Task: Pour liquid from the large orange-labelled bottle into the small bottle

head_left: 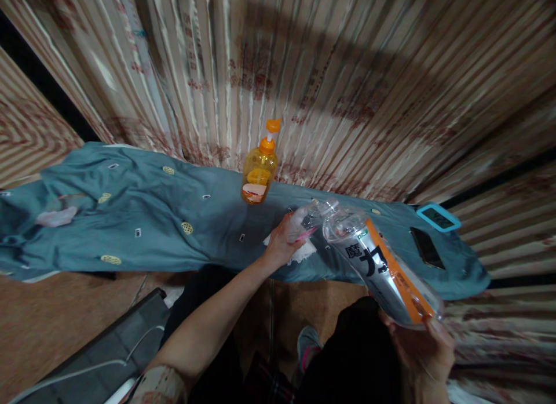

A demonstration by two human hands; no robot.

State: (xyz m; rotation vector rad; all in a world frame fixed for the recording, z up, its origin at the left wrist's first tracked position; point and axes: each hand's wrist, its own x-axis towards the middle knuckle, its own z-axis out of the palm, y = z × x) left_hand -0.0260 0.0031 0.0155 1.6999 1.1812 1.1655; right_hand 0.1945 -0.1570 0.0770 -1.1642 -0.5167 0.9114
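Note:
My left hand (280, 241) is wrapped round a small clear plastic bottle (304, 219), whose neck points right. My right hand (419, 340) grips the base of a large clear bottle (382, 265) with a silver and orange label. The large bottle is tilted, its mouth up and to the left, against or very near the small bottle's mouth; whether they touch I cannot tell. Behind them an amber pump bottle (259, 175) with an orange top stands upright on the cloth. White tissue (304, 251) lies beneath my left hand.
A teal patterned cloth (160, 218) covers the narrow surface. At its right lie a dark phone (427, 248) and a blue-framed device (438, 218). A crumpled clear and pinkish item (58, 217) is at the left. Striped curtains hang behind. A cable (95, 366) crosses a grey object at lower left.

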